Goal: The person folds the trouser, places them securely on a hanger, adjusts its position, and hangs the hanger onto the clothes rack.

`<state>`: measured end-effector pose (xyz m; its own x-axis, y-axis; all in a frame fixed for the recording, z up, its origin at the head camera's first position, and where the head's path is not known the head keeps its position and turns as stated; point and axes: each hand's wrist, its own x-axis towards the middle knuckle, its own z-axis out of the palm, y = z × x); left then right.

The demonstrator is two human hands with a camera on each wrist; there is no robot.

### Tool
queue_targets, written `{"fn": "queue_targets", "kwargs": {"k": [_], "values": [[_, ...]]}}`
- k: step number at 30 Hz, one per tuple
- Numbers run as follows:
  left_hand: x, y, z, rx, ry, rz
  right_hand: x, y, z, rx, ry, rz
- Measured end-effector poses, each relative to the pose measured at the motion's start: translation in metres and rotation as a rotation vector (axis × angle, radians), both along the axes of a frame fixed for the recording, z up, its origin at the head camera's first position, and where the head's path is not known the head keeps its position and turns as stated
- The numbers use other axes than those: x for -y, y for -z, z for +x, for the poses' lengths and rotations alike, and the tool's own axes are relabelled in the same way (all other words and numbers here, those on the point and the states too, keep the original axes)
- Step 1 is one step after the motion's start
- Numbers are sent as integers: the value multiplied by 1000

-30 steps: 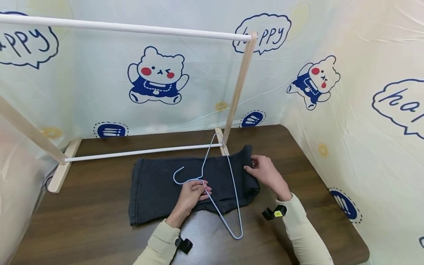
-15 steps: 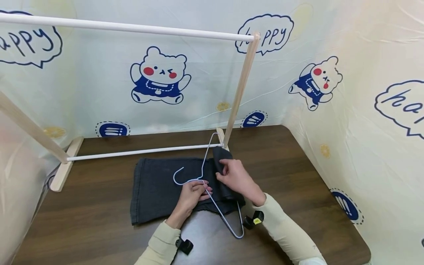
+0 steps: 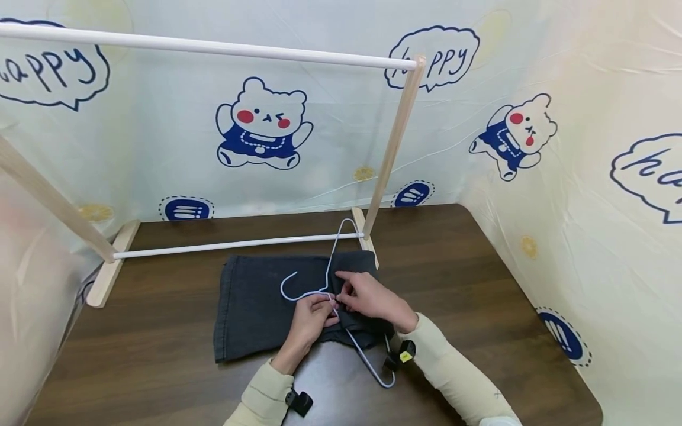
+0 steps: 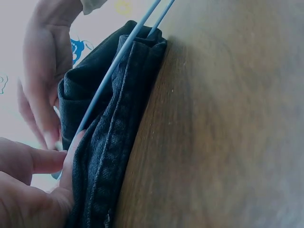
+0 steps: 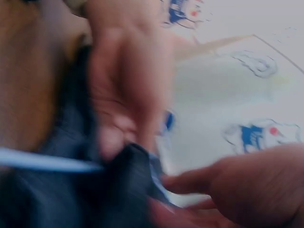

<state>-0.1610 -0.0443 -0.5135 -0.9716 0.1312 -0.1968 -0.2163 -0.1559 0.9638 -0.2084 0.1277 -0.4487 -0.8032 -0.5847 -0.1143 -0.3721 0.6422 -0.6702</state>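
Dark folded trousers (image 3: 261, 307) lie flat on the table, with a light blue wire hanger (image 3: 365, 358) across them and its hook to the left. My left hand (image 3: 311, 319) pinches the hanger near its neck, thumb on top. The turned-over right end of the trousers covers part of the hanger's lower arm; my right hand (image 3: 370, 296) pinches that flap's edge beside the left fingertips. Seen from the left wrist, the hanger wire (image 4: 114, 67) runs along the folded cloth (image 4: 118, 123). In the blurred right wrist view, dark cloth (image 5: 126, 175) lies between both hands.
Behind the trousers stands a rack with a white top rail (image 3: 240, 48), a thin lower rail (image 3: 240, 243) and wooden posts (image 3: 394, 148). The brown wooden table (image 3: 144, 331) meets a printed curtain (image 3: 341, 130) at the back and right.
My right hand has carried the right end of the trousers leftward, folding it over the hanger toward the left hand. The left hand keeps its pinch in nearly the same place.
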Motion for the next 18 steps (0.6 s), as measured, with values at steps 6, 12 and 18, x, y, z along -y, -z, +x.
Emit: {"fn": "queue_targets", "kwargs": {"k": [6, 12, 18], "values": [[0, -2, 1, -16, -14, 10, -31, -17, -13, -40, -203, 58], [0, -1, 1, -34, -14, -6, -39, 5, -23, -161, -250, 150], [-2, 0, 2, -27, -40, -16, -38, 19, -29, -131, -254, 192]]}}
